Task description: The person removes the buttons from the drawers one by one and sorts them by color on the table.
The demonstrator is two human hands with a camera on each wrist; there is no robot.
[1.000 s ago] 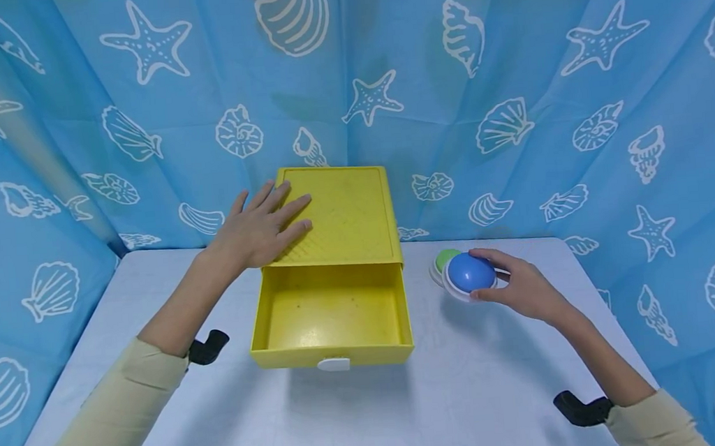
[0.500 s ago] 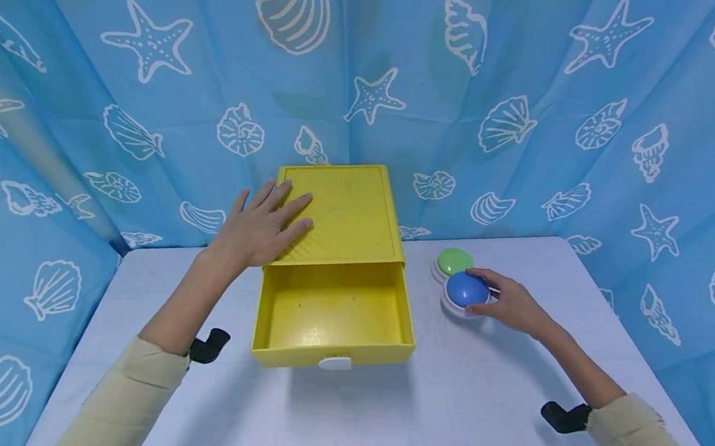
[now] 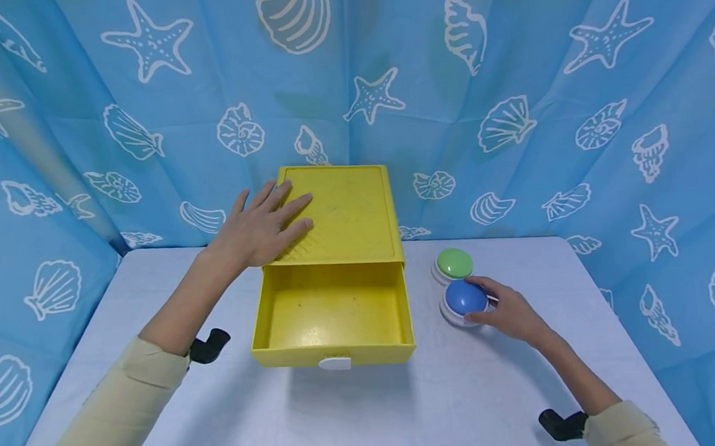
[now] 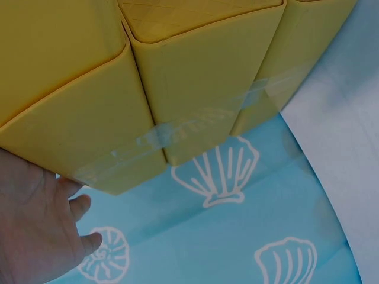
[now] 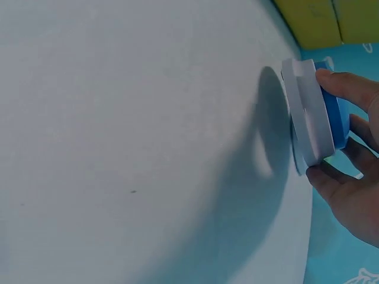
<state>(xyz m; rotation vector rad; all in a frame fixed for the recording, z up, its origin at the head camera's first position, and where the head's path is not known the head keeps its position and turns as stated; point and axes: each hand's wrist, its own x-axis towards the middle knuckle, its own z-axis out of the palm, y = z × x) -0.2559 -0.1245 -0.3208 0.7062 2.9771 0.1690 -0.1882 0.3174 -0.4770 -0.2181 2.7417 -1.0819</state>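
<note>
A yellow drawer box [image 3: 344, 213] stands at the back middle of the table in the head view, its drawer [image 3: 336, 355] pulled out with a bare inside. My left hand [image 3: 253, 228] rests on the box's top left side with fingers spread straight. To the right, my right hand [image 3: 508, 309] grips a round push button with a blue dome [image 3: 466, 297] and white base, thumb and fingers at its rim. In the right wrist view, the white base [image 5: 309, 109] is right at the table surface. Just behind it sits a similar button with a green dome [image 3: 454, 263].
The white-covered table [image 3: 473, 410] carries the box and both buttons. A blue curtain [image 3: 419, 120] with white shells and starfish hangs close behind the box and along both sides. A white handle [image 3: 334, 363] juts from the drawer front.
My right hand has brought the blue button down and toward me, from overlapping the green one to the table in front of it. The left hand has stayed on the box.
</note>
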